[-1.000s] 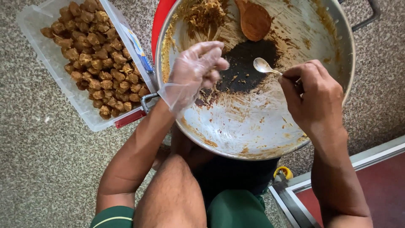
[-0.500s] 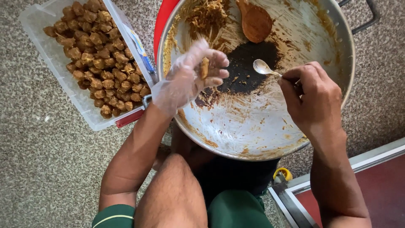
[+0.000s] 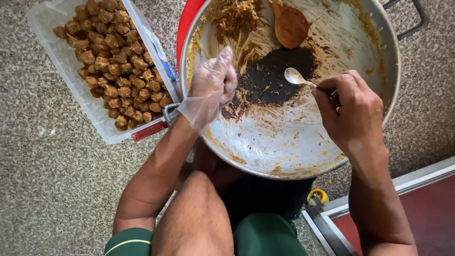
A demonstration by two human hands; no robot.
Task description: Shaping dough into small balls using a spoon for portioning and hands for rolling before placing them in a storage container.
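Pinched between my right hand's [image 3: 353, 111] thumb and fingers is the thin handle of a small metal spoon [image 3: 296, 77], its bowl pointing left over the dark patch of paste [image 3: 275, 76] in the middle of the big metal pan [image 3: 384, 57]. My left hand [image 3: 211, 87], in a loose clear plastic glove, is curled over the pan's left side with its fingers bunched; I cannot tell from the head view whether it holds a bit of the mix or is just clenched.

From the head view, the spoon looks light and stiff, and the handle's far end, where I already have it, is the sensible place to hold it. I judge the paste to be soft, sticky and greasy: it smears the pan wall in streaks, so it will likely cling to glove and spoon alike, and the glove may slip on anything smooth. The pan looks broad and heavy enough to sit without steadying.

Around it: a wooden spoon [image 3: 289, 23] lies in the pan's upper part, just beside a heap of stringy brown shreds [image 3: 234, 16], and could crowd a scoop toward the top. To the left, touching the pan's rim, stands a clear plastic tub [image 3: 71, 85] filled with small brown balls [image 3: 111, 57]; they look soft and easily squashed. My bare knee [image 3: 199, 213] sits under the pan's near edge, on a speckled stone floor [image 3: 47, 189].
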